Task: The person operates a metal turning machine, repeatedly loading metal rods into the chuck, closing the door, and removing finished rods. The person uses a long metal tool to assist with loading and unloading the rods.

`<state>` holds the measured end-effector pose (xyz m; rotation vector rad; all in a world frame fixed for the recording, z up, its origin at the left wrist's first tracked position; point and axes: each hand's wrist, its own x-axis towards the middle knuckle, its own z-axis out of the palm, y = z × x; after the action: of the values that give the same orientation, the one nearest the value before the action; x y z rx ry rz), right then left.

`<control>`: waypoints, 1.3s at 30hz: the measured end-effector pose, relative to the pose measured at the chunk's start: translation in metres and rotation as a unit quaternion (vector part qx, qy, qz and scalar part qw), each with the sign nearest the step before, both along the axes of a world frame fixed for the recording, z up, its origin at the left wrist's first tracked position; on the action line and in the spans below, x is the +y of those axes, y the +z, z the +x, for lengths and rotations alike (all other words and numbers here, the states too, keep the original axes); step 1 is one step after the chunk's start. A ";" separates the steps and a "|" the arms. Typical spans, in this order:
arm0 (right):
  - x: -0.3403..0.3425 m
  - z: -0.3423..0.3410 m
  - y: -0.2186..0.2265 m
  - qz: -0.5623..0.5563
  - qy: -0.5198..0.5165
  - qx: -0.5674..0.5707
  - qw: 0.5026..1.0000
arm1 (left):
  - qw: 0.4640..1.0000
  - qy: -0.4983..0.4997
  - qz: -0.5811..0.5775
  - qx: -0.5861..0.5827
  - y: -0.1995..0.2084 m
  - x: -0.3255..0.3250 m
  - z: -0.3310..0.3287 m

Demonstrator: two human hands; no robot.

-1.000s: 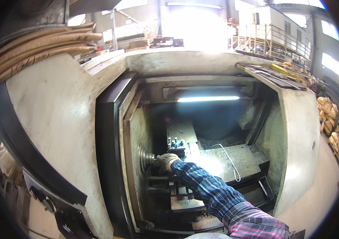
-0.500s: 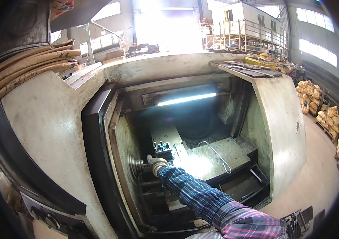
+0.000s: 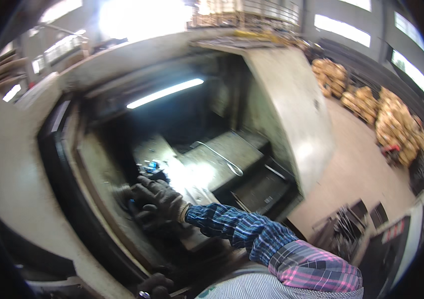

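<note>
My right hand (image 3: 161, 199), in a dark glove with a pale cuff, reaches into a lathe's work space. Its fingers are spread beside the round chuck (image 3: 121, 195) on the left wall, with no held thing visible between them. Just behind the fingers is a tool holder (image 3: 151, 168) with bolts and a blue part. My left hand (image 3: 156, 285), also dark-gloved, shows at the lower edge, its fingers curled near a small shiny metal piece (image 3: 143, 295). Most of that hand is cut off, and what it grips cannot be made out.
A thin hooked metal rod (image 3: 222, 158) lies on the machine's flat cover (image 3: 207, 167). A lit tube lamp (image 3: 166, 93) runs across the back. The pale housing (image 3: 291, 109) bounds the right side. Beyond it are wrapped yellowish bundles (image 3: 398, 129) and a bin of metal pieces (image 3: 344, 226).
The view has swung right and down. My right hand has turned from fingers at the chuck to a spread pose with the glove's dark side showing. My left hand has come into view.
</note>
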<state>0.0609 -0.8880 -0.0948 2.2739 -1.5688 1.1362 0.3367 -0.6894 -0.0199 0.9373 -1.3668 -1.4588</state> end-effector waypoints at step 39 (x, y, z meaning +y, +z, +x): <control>0.772 -0.057 -0.253 0.360 -0.656 -0.445 0.491 | 0.524 -0.821 -0.042 -0.222 -0.167 0.363 -0.587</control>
<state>0.0036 -0.1164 -0.3475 -0.4118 -3.4034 1.0470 -0.2502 -0.3261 -0.1871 -0.5924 -3.0048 -2.3650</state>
